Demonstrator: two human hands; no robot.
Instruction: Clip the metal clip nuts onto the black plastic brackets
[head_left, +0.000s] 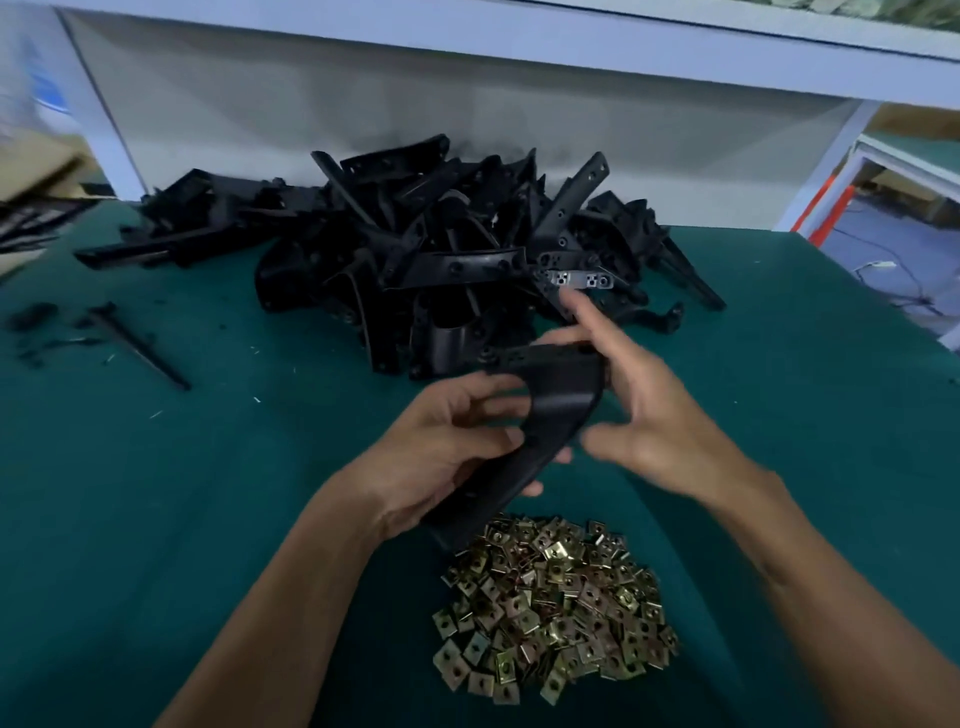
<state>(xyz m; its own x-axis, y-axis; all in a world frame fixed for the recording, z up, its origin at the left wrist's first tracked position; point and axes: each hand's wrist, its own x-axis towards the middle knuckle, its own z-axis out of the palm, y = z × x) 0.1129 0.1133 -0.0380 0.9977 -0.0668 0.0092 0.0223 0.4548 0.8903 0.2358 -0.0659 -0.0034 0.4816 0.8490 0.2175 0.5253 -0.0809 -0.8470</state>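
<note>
At frame centre, a curved black bracket (540, 415) is held above the green table (156, 493) — its long axis runs from lower left to upper right. The left hand (441, 447) grips its lower half with curled fingers; the right hand (639, 410) pinches the upper end. Brass clip nuts (556, 603) lie heaped below — more brackets (415, 249) are piled behind.

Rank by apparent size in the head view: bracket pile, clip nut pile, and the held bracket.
1. bracket pile
2. clip nut pile
3. held bracket
The nut pile lies nearer the camera, which flatters it.
</note>
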